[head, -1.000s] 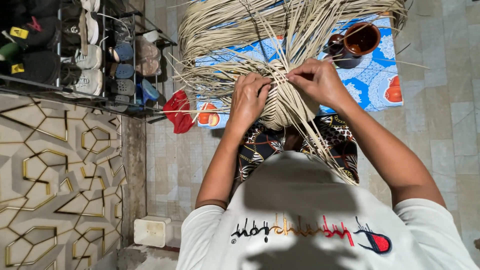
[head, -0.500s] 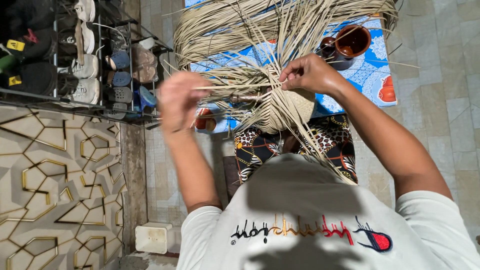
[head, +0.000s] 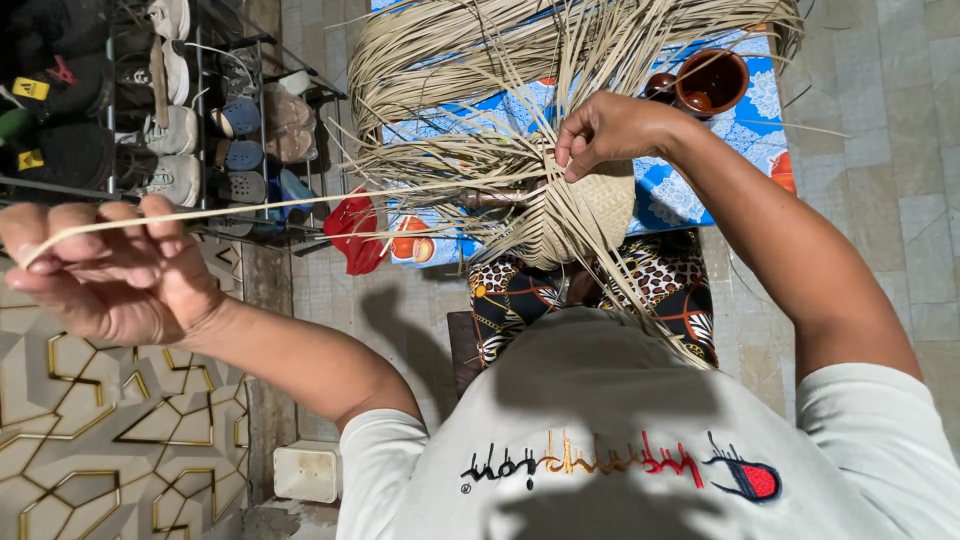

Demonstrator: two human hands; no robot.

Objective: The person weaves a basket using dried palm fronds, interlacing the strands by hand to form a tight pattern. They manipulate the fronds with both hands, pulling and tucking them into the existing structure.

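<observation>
A half-woven straw basket (head: 585, 205) rests on my lap over patterned cloth, with many loose pale strands fanning out from it. My right hand (head: 610, 130) pinches the weave at the basket's upper edge. My left hand (head: 105, 275) is stretched far out to the left, fingers closed on one long straw strand (head: 300, 203) that runs taut from the basket to that hand. A large bundle of straw (head: 470, 45) lies beyond the basket on a blue patterned mat (head: 670, 195).
A brown clay bowl (head: 712, 82) sits on the mat at upper right. A shoe rack (head: 150, 120) with several shoes stands at the left. A red object (head: 355, 230) lies by the mat. A small white box (head: 308, 470) sits on the tiled floor.
My left hand has left the basket and swept far out to the left, drawing one long strand through the weave. My right hand has stayed on the basket's edge.
</observation>
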